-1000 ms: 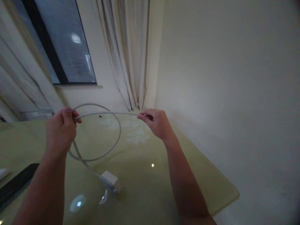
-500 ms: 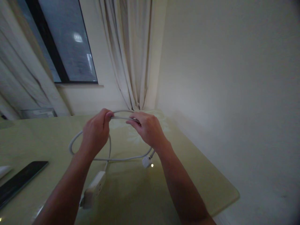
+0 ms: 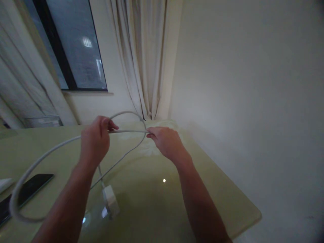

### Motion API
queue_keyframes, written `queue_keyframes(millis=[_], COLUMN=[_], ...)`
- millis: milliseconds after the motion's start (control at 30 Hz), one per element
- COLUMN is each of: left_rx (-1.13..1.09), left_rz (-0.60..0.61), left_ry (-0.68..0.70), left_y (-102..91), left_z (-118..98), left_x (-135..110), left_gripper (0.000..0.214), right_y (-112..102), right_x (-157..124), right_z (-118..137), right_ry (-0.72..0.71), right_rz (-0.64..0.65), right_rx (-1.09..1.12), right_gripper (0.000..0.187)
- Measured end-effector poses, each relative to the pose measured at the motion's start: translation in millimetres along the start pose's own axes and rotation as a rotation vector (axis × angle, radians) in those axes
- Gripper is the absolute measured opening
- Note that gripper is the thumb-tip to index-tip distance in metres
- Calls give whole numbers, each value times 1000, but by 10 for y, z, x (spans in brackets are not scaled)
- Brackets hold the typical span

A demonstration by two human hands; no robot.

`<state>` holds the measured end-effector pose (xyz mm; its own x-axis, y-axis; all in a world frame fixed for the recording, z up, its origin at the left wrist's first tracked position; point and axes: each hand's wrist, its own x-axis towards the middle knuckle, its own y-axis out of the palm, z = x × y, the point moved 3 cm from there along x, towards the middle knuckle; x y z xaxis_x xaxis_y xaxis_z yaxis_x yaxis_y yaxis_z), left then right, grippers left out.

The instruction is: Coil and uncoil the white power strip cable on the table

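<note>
Above the worktop (image 3: 207, 202), the left hand (image 3: 96, 141) and right hand (image 3: 165, 141) each pinch the white cable (image 3: 126, 131). Its plug (image 3: 110, 199) hangs below, near a phone (image 3: 27, 190).

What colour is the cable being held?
The cable is white, clearest in the head view.

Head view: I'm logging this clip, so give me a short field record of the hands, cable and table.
Left hand: grips white cable above the table
Right hand: pinches the same cable, short span between hands
Cable: loops wide to the left
white adapter block: low, by the tabletop
Table: glossy, yellow-green
dark phone: lying at left
</note>
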<state>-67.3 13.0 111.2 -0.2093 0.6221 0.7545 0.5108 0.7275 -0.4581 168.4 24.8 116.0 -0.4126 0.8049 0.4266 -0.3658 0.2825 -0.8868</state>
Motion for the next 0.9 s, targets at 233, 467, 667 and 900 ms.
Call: queue_keyframes(millis=[233, 467, 667, 900], left_rx=[174, 275, 32, -381], left_rz=[165, 250, 392, 54], left_ry=[272, 198, -17, -400], left_y=[386, 242, 379, 276], left_z=[-422, -366, 32, 488], left_x=[-313, -234, -154, 58], left_gripper=[38, 38, 37, 26], right_y=[282, 402, 436, 357], right_x=[89, 173, 266, 254], right_z=[241, 88, -22, -687], right_ry=[23, -27, 143, 380], right_rz=[-25, 31, -292, -576], right_rx=[56, 854, 1334, 1559], right_gripper=[37, 34, 32, 30])
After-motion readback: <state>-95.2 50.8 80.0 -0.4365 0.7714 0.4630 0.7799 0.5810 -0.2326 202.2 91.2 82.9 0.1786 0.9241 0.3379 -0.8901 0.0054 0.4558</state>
